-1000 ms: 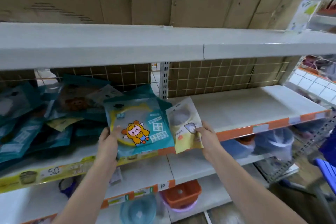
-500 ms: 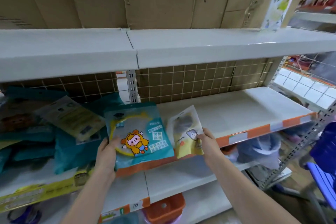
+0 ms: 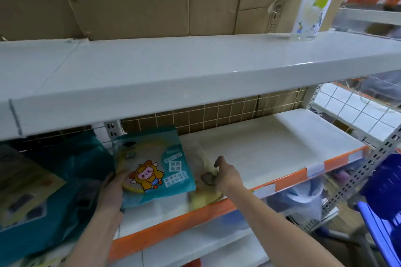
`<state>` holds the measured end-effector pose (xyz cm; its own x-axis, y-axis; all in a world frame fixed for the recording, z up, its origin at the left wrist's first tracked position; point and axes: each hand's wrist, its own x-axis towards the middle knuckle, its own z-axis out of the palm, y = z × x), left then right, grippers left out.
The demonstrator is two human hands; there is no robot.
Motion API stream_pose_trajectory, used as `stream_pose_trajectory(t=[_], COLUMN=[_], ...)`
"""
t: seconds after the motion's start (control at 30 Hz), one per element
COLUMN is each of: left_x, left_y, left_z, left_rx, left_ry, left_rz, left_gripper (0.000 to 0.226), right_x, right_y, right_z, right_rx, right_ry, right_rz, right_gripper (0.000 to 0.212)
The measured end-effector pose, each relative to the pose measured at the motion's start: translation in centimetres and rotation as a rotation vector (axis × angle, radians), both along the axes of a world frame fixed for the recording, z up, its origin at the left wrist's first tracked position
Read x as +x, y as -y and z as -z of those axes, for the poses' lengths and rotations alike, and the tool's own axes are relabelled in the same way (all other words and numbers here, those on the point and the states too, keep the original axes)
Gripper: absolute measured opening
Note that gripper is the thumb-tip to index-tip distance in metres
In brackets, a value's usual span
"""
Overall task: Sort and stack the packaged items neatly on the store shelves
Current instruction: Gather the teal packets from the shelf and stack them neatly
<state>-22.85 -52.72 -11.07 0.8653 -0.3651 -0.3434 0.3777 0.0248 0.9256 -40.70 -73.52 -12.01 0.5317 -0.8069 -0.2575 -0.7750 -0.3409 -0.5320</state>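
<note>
Item: left hand. We find it gripping the lower left corner of a teal packet printed with a yellow cartoon figure, thumb laid over the packet's front face, the other fingers hidden behind it. The packet is tilted, its top leaning back toward the wire grid, its lower edge just above the white shelf.

Item: right hand. We find it just right of the teal packet, fingers curled over the edge of a pale yellow packet that lies low on the shelf near the orange front strip. The picture is blurred here; we can make out a dark oval patch on the packet beside the knuckles, but cannot tell how firmly it is pinched.

Item: heap of teal packets. We find it to the left of the left hand, lying loose and overlapping on the same shelf level, one with a yellowish face turned up.

Item: bare shelf surface, right of the right hand, running to the perforated upright.

Item: upper shelf, above both hands, carrying cardboard boxes and, far to the right, a clear printed bottle.
</note>
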Motion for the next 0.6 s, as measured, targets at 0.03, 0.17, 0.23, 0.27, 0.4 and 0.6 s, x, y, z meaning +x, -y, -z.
stream_pose_trajectory(t=[0.03, 0.17, 0.23, 0.27, 0.4, 0.6], left_x=[-0.2, -1.4, -2.5, -3.4, -6.9, -12.9], left_y=[0.7, 3.4, 4.9, 5.8, 10.5, 20.1], left_z=[0.0, -0.2, -0.5, -0.7, -1.0, 0.1], left_rx=[0.002, -0.005, 0.007, 0.001, 0.024, 0.018], left_ry=[-0.004, 0.005, 0.017, 0.022, 0.011, -0.149], left_rz=[0.009, 0.053, 0.063, 0.072, 0.091, 0.198], left_gripper=[0.034, 0.034, 0.027, 0.025, 0.016, 0.024], right_x=[0.0, -0.1, -0.5, -0.9, -3.9, -12.6], right_y=[0.7, 3.0, 4.1, 4.7, 8.9, 18.4], right_z=[0.3, 0.1, -0.3, -0.6, -0.9, 0.5], right_rx=[-0.016, -0.053, -0.062, -0.052, -0.058, 0.022], right_ry=[-0.061, -0.232, -0.236, -0.229, -0.23, 0.212], right_rz=[-0.045, -0.202, -0.236, -0.247, -0.332, -0.013], right_gripper=[0.034, 0.034, 0.027, 0.027, 0.031, 0.028])
